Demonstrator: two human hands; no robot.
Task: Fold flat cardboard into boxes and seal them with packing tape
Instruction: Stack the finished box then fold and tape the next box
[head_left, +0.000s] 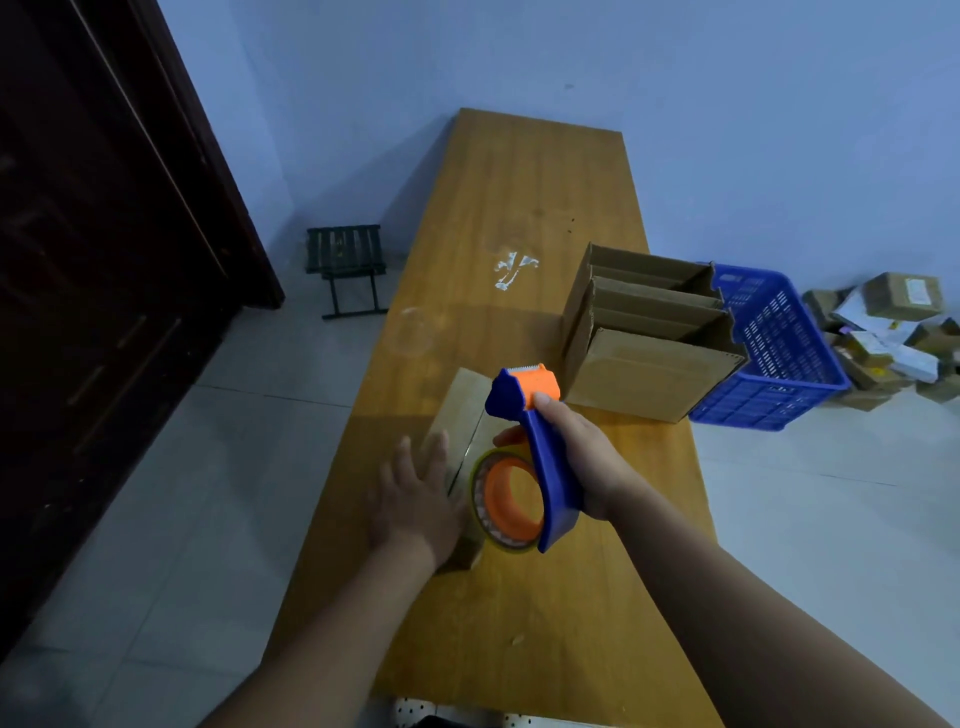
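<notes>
While the left hand (415, 499) lies flat, fingers straight, on the box (465, 400), the right hand (582, 457) just beside it grips the dispenser (511, 395) by its blue handle, thumb on the orange top. Its tape roll (480, 512) hangs over the box's near end. Beyond the right hand, open cartons (649, 338) stand on the table (519, 182). Further right come a blue basket (779, 353), then parcels (893, 322) on the floor.
</notes>
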